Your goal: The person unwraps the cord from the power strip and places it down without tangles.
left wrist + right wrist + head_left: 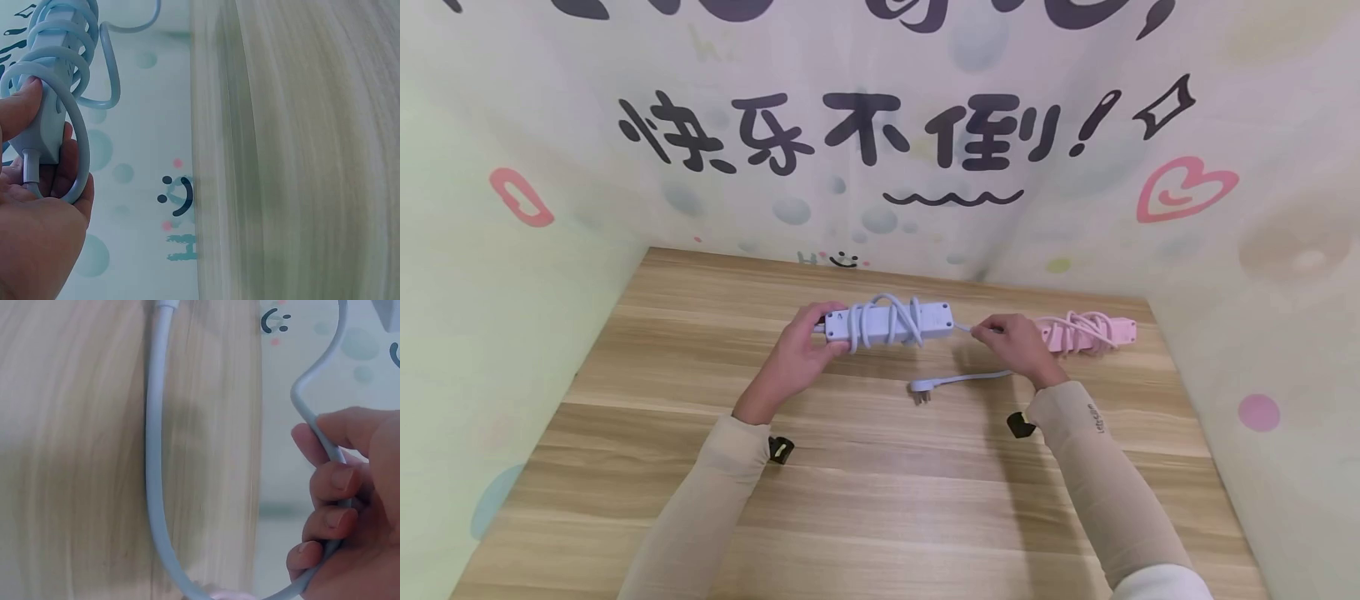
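A light blue power strip [936,320] is held above the table, its own cord [58,26] looped several times around the body. My left hand [799,354] grips its left end, the thumb on one face and the fingers behind, as the left wrist view shows. With curled fingers my right hand [1017,343] holds the loose stretch of cord [329,445] to the right of the strip. From there the cord bends back to a plug [922,387], whose prongs point toward me near the table surface.
A pink power strip [1125,330] with its cord wound around it lies at the table's back right, just beyond my right hand. The wooden table [880,500] meets a printed wall sheet [760,225] at the back, with more sheet on both sides.
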The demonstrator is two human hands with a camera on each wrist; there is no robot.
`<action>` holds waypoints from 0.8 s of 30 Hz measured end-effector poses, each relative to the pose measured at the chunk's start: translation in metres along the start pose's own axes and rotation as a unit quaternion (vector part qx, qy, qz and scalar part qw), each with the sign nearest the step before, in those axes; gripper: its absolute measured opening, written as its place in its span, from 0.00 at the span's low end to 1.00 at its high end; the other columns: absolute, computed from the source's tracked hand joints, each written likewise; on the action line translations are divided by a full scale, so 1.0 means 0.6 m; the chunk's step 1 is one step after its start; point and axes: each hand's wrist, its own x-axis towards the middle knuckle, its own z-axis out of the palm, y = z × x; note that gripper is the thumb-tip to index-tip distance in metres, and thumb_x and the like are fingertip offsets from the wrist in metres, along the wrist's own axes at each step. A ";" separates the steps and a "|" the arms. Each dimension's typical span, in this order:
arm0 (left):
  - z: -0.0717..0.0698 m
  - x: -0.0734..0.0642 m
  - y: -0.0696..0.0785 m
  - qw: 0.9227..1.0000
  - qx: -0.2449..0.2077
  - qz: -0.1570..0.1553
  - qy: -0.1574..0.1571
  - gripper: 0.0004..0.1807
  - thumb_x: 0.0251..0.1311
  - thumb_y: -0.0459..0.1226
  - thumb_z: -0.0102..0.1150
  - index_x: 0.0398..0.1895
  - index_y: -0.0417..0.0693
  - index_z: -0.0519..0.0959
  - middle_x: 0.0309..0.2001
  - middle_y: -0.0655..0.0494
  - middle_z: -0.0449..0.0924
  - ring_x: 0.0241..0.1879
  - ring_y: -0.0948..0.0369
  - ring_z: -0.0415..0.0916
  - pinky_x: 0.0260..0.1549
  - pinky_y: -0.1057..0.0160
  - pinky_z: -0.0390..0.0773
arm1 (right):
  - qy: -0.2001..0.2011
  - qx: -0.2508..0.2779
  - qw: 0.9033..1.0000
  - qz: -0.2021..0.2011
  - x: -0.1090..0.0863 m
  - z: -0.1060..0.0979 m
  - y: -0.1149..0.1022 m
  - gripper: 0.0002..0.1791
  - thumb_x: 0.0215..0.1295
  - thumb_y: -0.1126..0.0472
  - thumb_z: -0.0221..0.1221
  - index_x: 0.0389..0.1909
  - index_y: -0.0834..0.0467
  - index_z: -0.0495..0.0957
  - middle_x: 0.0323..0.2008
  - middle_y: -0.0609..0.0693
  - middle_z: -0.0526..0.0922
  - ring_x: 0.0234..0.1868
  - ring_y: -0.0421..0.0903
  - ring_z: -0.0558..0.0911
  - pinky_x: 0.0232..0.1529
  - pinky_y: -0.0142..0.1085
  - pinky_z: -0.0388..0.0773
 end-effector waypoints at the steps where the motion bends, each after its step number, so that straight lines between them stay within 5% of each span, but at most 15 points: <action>1: -0.001 0.000 -0.002 1.000 -0.001 -0.001 -0.001 0.29 0.65 0.32 0.65 0.68 0.46 0.69 0.62 0.45 0.72 0.58 0.49 0.73 0.59 0.44 0.80 | 0.006 0.003 1.000 -0.001 0.001 0.000 0.001 0.20 0.75 0.48 0.56 0.48 0.60 0.86 0.46 0.59 0.88 0.41 0.51 0.81 0.42 0.38 0.76; 8: -0.001 0.002 -0.009 1.000 -0.002 -0.015 -0.012 0.29 0.65 0.33 0.65 0.69 0.48 0.69 0.62 0.47 0.72 0.59 0.49 0.73 0.59 0.47 0.80 | 0.056 0.010 0.998 -0.017 0.001 -0.017 -0.001 0.20 0.75 0.47 0.56 0.46 0.58 0.86 0.40 0.58 0.88 0.37 0.51 0.79 0.41 0.40 0.75; 14: -0.001 0.002 -0.008 1.000 0.000 -0.002 -0.022 0.29 0.64 0.33 0.66 0.68 0.49 0.70 0.60 0.47 0.73 0.58 0.50 0.73 0.59 0.46 0.80 | 0.059 0.045 0.997 0.029 -0.007 -0.044 -0.017 0.21 0.74 0.43 0.55 0.49 0.56 0.85 0.38 0.54 0.84 0.34 0.48 0.75 0.38 0.37 0.72; 24: 0.009 -0.002 -0.009 0.999 0.001 -0.001 -0.048 0.28 0.63 0.33 0.66 0.67 0.50 0.72 0.58 0.49 0.74 0.58 0.51 0.73 0.61 0.43 0.77 | 0.154 0.102 0.981 0.055 -0.019 -0.082 -0.070 0.21 0.72 0.46 0.59 0.48 0.60 0.86 0.26 0.46 0.77 0.29 0.45 0.71 0.29 0.35 0.69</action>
